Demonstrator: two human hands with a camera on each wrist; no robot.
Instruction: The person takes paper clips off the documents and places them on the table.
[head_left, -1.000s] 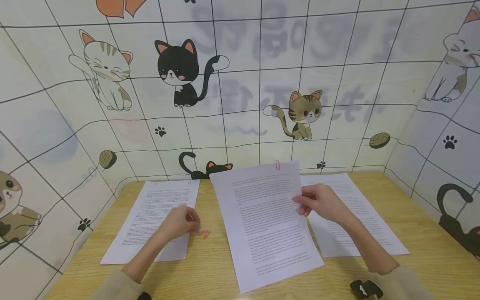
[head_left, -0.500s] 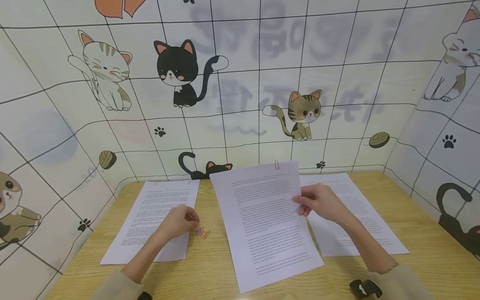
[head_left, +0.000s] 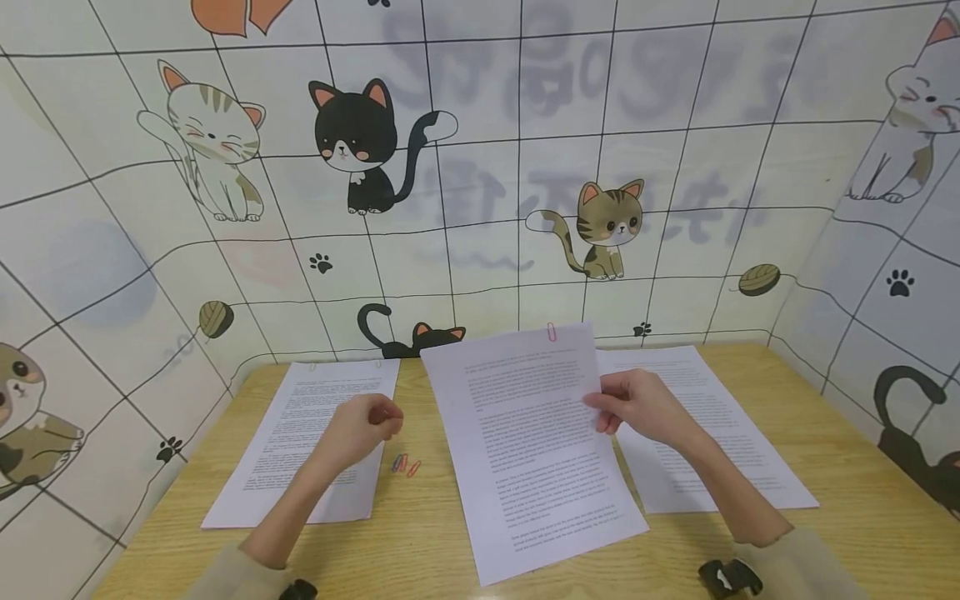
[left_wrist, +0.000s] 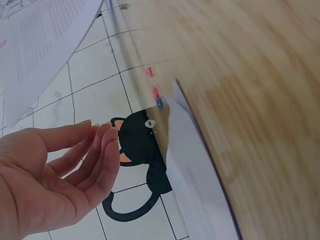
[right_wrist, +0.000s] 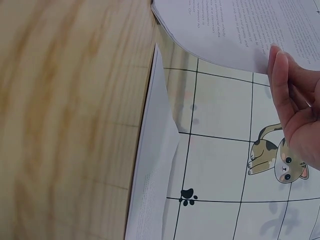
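Note:
In the head view my right hand (head_left: 641, 406) pinches the right edge of a printed sheaf of paper (head_left: 532, 450), holding it up at a tilt. A pink paper clip (head_left: 552, 332) sits on the sheaf's top edge. My left hand (head_left: 363, 429) hovers over the right side of the left paper stack (head_left: 300, 450), thumb and fingertips brought together. I cannot tell whether something small is between those fingertips. Just below it to the right, several paper clips (head_left: 405, 464), blue, red and orange, lie on the table. The left wrist view shows the left hand (left_wrist: 65, 170) above them.
Another printed stack (head_left: 712, 450) lies on the right of the wooden table (head_left: 420, 550), partly behind the held sheaf. Two pale clips show at the left stack's top edge. A cat-patterned sheet (head_left: 480, 167) covers the walls behind and beside the table.
My left hand has left the loose clips and risen slightly, so that they now show fully. My right hand and the held sheaf have barely moved.

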